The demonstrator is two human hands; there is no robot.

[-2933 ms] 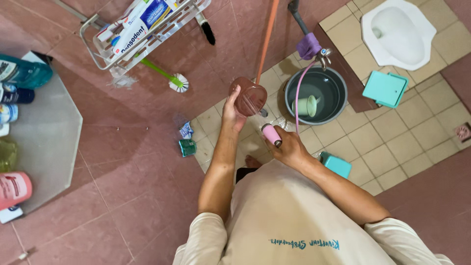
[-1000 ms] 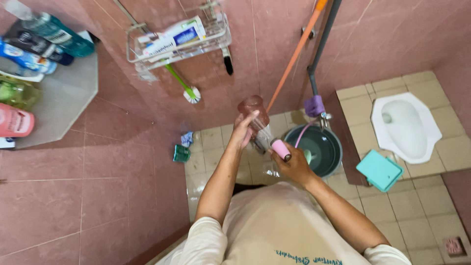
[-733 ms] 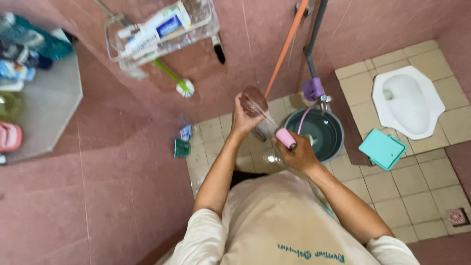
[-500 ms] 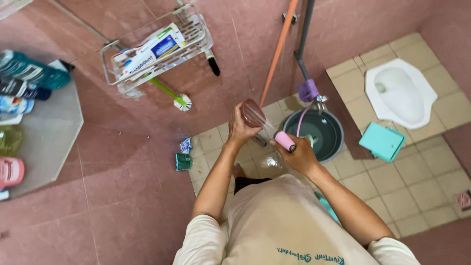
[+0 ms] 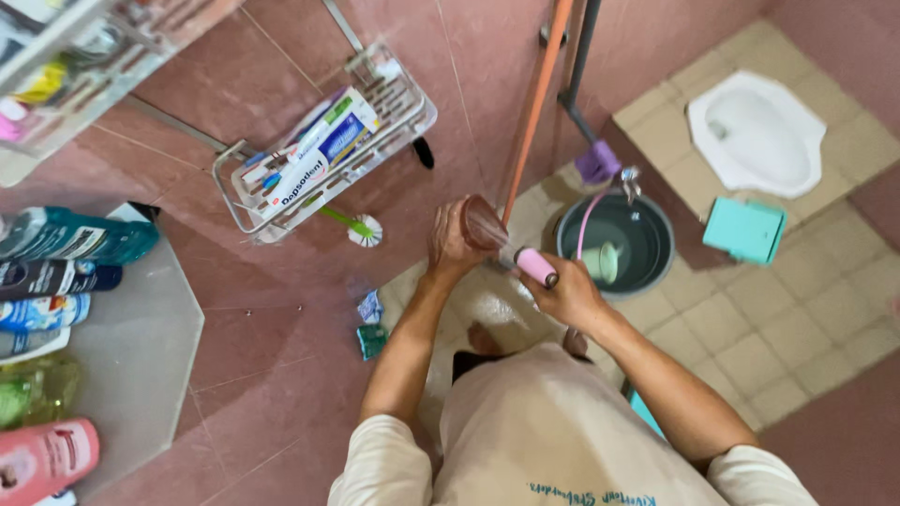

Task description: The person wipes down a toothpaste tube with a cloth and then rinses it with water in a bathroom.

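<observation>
A loose beige T-shirt [image 5: 553, 431] covers the torso, short sleeves ending just above the elbows. A line of small blue lettering runs across the chest near the bottom edge. Both forearms are bare, no watch, no bands. The left hand [image 5: 455, 245] and right hand [image 5: 567, 295] show no rings or gloves. 2 bare feet peek out below.

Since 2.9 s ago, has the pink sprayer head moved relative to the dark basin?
No real move: the pink sprayer head in the right hand sits just left of the dark basin, as before.
</observation>
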